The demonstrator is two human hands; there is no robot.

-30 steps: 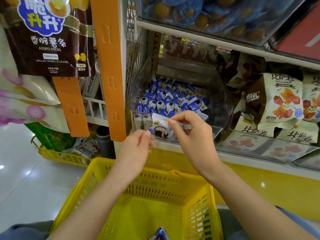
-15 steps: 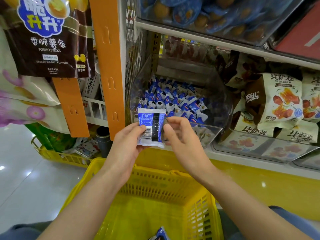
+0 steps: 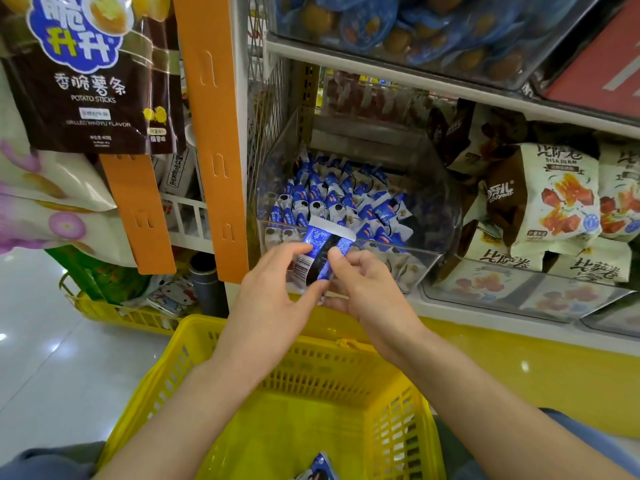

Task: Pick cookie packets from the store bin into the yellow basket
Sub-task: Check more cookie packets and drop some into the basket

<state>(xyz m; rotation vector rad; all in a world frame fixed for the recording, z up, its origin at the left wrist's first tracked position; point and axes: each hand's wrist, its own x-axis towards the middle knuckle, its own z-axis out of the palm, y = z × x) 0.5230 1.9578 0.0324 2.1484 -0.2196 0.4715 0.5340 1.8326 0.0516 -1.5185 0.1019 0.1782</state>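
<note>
both hands, left hand [image 3: 273, 299] and right hand [image 3: 372, 292], pinch one blue cookie packet [image 3: 320, 252] (barcode side up) in front of the clear store bin [image 3: 433, 209], above the yellow basket [image 3: 194, 344]; another packet [image 3: 320, 467] lies inside.

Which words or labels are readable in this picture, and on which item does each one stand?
"POTATO STICKS": brown hanging bag.
"GRILLED WAGYU FLAVOR": same bag.
"香脆薯条": same bag.
"比萨卷": white snack packs.
Held cookie packet: barcode visible, print too blurred to read.
</note>
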